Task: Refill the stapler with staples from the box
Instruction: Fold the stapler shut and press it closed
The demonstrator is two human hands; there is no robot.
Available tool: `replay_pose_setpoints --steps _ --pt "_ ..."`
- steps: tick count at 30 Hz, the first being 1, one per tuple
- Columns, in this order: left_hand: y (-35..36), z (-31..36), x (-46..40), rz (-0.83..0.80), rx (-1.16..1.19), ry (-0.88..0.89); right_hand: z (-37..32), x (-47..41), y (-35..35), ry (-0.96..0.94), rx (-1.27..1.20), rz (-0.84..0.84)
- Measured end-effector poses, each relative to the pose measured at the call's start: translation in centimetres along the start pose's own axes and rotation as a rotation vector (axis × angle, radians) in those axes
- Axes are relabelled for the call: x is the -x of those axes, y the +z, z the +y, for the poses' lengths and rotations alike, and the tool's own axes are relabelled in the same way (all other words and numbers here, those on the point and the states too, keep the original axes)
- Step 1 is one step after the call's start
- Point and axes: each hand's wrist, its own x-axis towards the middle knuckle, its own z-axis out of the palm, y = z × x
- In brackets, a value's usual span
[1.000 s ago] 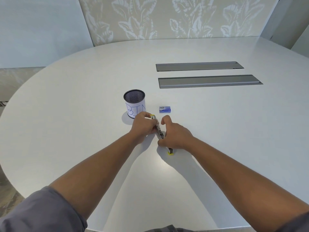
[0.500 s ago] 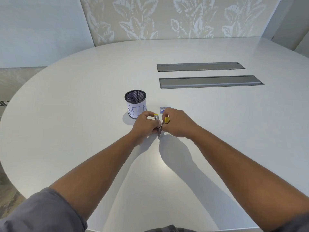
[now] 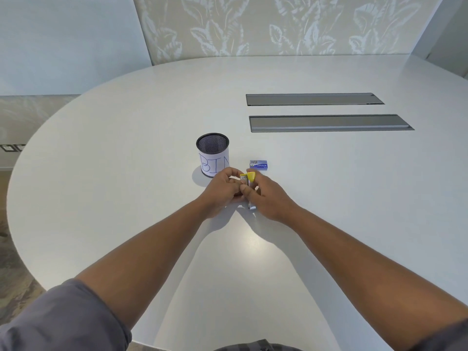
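- The stapler [image 3: 249,184], small, yellow and metal, is held between both hands just above the white bench [image 3: 126,173], a little nearer the person than the box.
- The left hand [image 3: 224,190] has its grip closed on the stapler's left side, with the fingers curled round it and the thumb up near the yellow end.
- The right hand [image 3: 266,196] has its grip closed on the stapler from the right; its thumb presses across the metal body, and the yellow cap shows just above the fingertips.
- The stapler's metal end points back toward the person and shows below the right hand, close to the bench top; whether it touches cannot be told.
- The box of staples [image 3: 258,164], small and blue, lies flat on the bench just beyond the right hand, apart from it.
- A black mesh cup [image 3: 212,154] with a paper label lettered "BIN" stands upright to the left of the box, just beyond the left hand.
- Two long grey panels [image 3: 329,122] are set into the bench farther back on the right.
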Motion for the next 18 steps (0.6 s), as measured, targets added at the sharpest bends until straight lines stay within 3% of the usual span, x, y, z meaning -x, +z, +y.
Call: replay_pose_setpoints --steps 3,10,15,18 --pt "-0.3 -0.1 0.0 -0.011 0.038 0.034 0.1 0.4 0.4 -0.084 0.122 0.004" --pt "0.1 -0.3 0.1 0.086 0.129 0.064 1.3 -0.1 0.6 -0.07 0.268 -0.016" --pt "0.6 -0.4 0.6 0.111 -0.047 0.157 1.8 -0.3 0.5 -0.083 0.23 0.036" --pt "0.4 -0.6 0.6 0.149 -0.297 0.249 2.1 -0.4 0.7 -0.084 0.251 0.045"
